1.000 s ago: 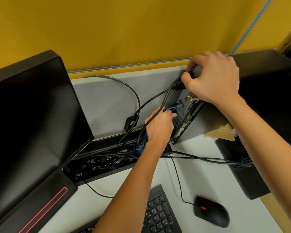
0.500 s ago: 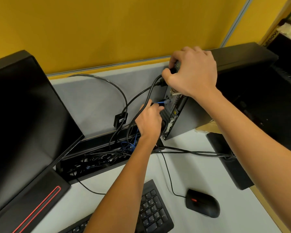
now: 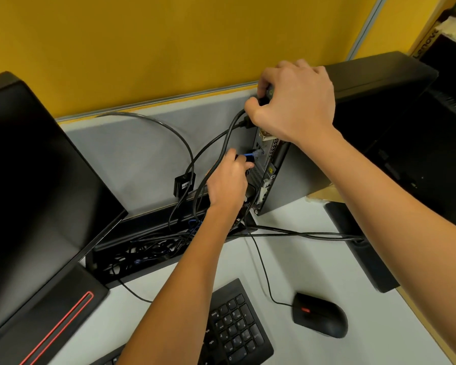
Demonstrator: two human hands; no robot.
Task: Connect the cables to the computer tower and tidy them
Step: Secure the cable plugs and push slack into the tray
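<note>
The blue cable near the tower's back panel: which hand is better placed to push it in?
The left hand. Its fingers already pinch the blue cable at the tower ports, while the right hand grips the tower's top corner.

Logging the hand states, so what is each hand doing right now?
Left hand: fingers pinching a black plug at the computer tower back panel.
Right hand: fingers curled round the tower's top rear corner.
</note>
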